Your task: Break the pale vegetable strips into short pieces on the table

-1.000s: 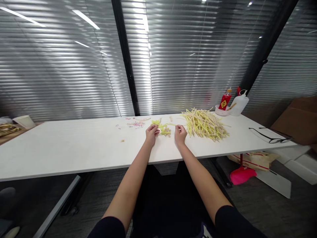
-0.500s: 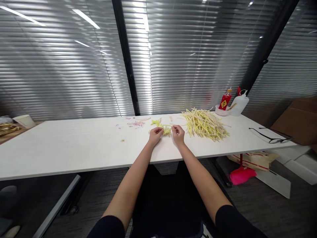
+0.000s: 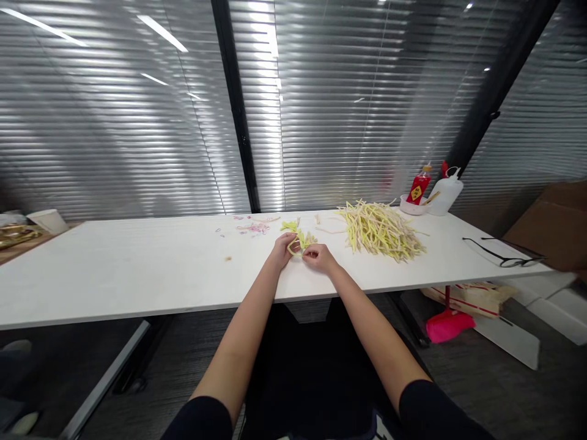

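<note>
In the head view a thin, pliable yellow strip [image 3: 291, 251] is bent into a loop between my hands, just above the white table [image 3: 137, 263]. My left hand [image 3: 281, 247] is closed on its left side. My right hand [image 3: 320, 257] pinches at the loop's lower right end, fingertips pressed together. Behind my fingers lies a small cluster of short yellow pieces [image 3: 306, 239], partly hidden by the hands. Right of my right hand rests a large heap of yellow and cream strips [image 3: 380, 231]. What the strips are made of is too small to tell.
Small pink loops [image 3: 255, 228] are scattered left of the cluster. At the back right stand a red-labelled bottle [image 3: 417, 186] in a shallow dish and a white squeeze bottle [image 3: 446, 194]. Glasses [image 3: 511, 261] lie near the right edge. A paper cup [image 3: 48, 221] is far left.
My right hand has moved left and slightly down toward my left hand. The strip, stretched straight between them before, is now curved into a loop.
</note>
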Tool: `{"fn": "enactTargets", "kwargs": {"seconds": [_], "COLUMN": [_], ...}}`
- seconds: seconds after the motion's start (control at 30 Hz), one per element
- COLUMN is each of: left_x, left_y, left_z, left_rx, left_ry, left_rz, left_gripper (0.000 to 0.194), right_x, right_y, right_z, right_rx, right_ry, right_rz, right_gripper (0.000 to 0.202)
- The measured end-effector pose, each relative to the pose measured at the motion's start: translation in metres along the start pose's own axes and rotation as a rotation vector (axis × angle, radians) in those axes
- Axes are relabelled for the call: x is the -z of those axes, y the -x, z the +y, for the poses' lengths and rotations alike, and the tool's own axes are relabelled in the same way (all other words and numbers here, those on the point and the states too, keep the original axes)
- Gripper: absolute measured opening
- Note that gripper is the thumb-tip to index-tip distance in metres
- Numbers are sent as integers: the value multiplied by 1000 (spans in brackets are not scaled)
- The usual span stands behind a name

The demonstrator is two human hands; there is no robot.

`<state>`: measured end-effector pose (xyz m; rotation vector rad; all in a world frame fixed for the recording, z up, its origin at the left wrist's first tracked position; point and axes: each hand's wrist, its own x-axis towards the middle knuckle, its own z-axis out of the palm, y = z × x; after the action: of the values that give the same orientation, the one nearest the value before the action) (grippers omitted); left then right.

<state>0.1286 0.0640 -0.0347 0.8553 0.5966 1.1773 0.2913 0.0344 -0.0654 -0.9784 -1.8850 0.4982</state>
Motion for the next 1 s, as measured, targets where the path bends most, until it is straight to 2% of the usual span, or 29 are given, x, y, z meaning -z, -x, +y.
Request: {"fn": "enactTargets", "kwargs": {"seconds": [0.13,0.23,0.3,0.4,0.5,0.7,0.77,0.93,1.0], "left_x": [1,-1,-1,1,3,-1,-3,-6,-5], "left_y": [4,7,8,6,3,7,10,12,11], "left_z": [2,5,7,7,6,8,8,5,5], "left_rx": [65,38,-4,-92,-145,-61,-44,48,22], "left_ry": [-22,-90,-154,-212,-200,-129,-121,-140,-100], "left_rz": [-161,-212,-191,-78,6,-43,-54,-142,-116], "left_gripper": [24,21,19,22,27,28,27,25,25], "right_x": [-2,4,13,33,54,80,82,71,67], "right_y": [-1,-4,-5,-6,-3,3,3,-6,-9], "right_z": [3,5,7,11,20,35,32,9,3], "right_rx": [-84,-161,-227,-308,-353,-326,-317,-260,-276], "right_ry": [-4,56,122,213,197,-78,-150,-205,-183], "right_rz": [97,159,231,374,530,797,804,576,590], "right_gripper": [11,11,13,15,18,23,24,22,20]}}
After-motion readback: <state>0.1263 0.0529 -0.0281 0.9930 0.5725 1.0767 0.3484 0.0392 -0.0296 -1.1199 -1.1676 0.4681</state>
